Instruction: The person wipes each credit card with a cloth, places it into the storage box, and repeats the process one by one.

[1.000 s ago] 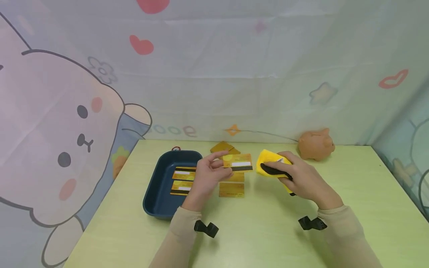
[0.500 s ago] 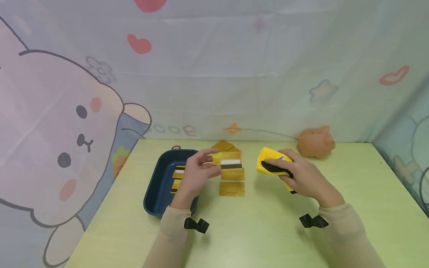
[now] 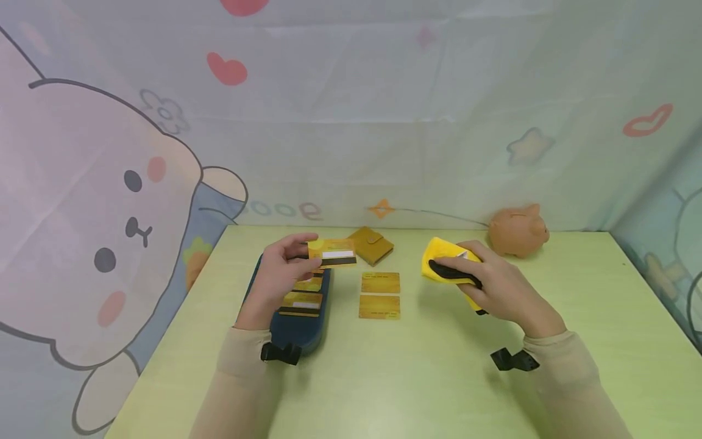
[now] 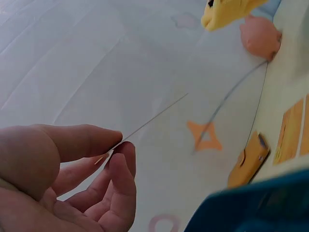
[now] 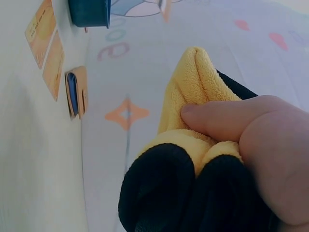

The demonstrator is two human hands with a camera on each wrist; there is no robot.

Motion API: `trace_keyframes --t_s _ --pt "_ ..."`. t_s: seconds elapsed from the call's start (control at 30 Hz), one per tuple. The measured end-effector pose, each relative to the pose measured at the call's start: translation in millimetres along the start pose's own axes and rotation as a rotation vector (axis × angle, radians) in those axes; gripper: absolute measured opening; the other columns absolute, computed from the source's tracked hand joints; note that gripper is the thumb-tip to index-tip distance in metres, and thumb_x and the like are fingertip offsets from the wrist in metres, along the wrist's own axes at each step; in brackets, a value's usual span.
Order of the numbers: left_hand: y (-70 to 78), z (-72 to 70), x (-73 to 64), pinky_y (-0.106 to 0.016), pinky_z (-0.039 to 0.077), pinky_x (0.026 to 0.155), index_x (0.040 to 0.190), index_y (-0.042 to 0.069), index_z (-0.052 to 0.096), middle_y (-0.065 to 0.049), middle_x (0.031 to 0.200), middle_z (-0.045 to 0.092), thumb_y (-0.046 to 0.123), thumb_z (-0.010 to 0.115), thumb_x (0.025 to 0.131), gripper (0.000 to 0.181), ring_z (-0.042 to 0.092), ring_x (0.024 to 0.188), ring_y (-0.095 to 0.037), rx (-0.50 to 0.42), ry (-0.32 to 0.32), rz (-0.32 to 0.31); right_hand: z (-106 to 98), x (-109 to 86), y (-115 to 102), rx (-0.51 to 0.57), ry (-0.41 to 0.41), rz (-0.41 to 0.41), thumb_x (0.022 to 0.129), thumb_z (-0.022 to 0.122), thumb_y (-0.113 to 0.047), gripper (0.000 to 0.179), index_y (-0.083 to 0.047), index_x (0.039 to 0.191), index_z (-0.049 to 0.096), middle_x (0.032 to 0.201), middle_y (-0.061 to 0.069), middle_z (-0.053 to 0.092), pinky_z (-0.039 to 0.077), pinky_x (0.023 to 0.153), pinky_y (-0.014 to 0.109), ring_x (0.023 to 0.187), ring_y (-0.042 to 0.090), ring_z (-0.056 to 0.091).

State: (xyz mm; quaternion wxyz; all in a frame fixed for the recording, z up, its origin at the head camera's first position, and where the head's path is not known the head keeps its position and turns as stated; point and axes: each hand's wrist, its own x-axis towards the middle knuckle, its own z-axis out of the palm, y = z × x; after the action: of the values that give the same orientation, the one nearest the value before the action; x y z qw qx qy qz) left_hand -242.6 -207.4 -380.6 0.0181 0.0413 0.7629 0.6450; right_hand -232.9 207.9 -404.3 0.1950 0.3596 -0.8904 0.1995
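Note:
Between thumb and fingers my left hand (image 3: 280,274) pinches a gold bank card (image 3: 332,253), its dark stripe and white strip towards me, above the blue tray (image 3: 298,335). The left wrist view shows that card (image 4: 154,118) edge-on. Two more cards, one of them this lower card (image 3: 300,304), lie in the tray, partly behind my hand. My right hand (image 3: 496,283) grips a folded yellow and black cloth (image 3: 443,256) over the table. In the right wrist view my thumb presses into the plush cloth (image 5: 193,92).
Two gold cards lie face up on the table, the upper card (image 3: 381,283) just behind the lower card (image 3: 379,306). A mustard wallet (image 3: 371,245) sits behind them. At the back right stands an orange piggy bank (image 3: 517,231). A printed curtain (image 3: 351,122) hangs behind the table.
My left hand has carried the card leftwards, from beside the cloth and over the table cards to above the tray. The wallet now shows fully. My right hand and the cloth have hardly moved.

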Motion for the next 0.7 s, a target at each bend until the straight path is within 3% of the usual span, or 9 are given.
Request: trace_keyframes --t_s 0.17,0.37,0.5,0.7 --pt "-0.5 -30.1 -0.6 -0.027 0.061 0.071 0.147 0.005 0.059 -0.006 0.106 0.062 0.003 0.073 0.097 0.051 0.069 0.083 -0.014 0.079 -0.017 -0.014 -3 1.3 -1 0.005 0.004 -0.004 0.082 0.082 0.004 0.067 -0.027 0.140 0.068 0.132 0.015 0.061 0.059 0.071 0.045 0.096 0.030 0.066" --pt "-7.3 -59.1 -2.2 -0.032 0.064 0.083 0.149 0.004 0.058 -0.016 0.115 0.062 0.006 0.074 0.098 0.053 0.069 0.095 -0.022 0.207 -0.027 -0.062 -3 0.6 -1 0.009 0.009 -0.004 0.082 0.082 0.003 0.066 -0.027 0.140 0.068 0.131 0.015 0.061 0.059 0.071 0.045 0.095 0.029 0.066" --pt "-10.2 -71.2 -5.1 -0.037 0.065 0.087 0.148 -0.001 0.057 -0.024 0.121 0.059 0.005 0.074 0.098 0.053 0.070 0.094 -0.023 0.291 -0.055 -0.104 -1 -0.2 -1 0.008 0.006 0.001 0.083 0.082 0.002 0.065 -0.026 0.139 0.068 0.132 0.015 0.060 0.058 0.070 0.045 0.093 0.029 0.066" --pt "-12.7 -78.5 -7.7 -0.038 0.064 0.089 0.145 -0.006 0.056 -0.021 0.115 0.052 0.000 0.074 0.096 0.053 0.064 0.095 -0.024 0.349 -0.121 -0.167 -1 0.5 -1 0.009 -0.001 0.004 0.083 0.082 0.002 0.065 -0.026 0.140 0.068 0.132 0.015 0.060 0.058 0.069 0.044 0.092 0.028 0.066"
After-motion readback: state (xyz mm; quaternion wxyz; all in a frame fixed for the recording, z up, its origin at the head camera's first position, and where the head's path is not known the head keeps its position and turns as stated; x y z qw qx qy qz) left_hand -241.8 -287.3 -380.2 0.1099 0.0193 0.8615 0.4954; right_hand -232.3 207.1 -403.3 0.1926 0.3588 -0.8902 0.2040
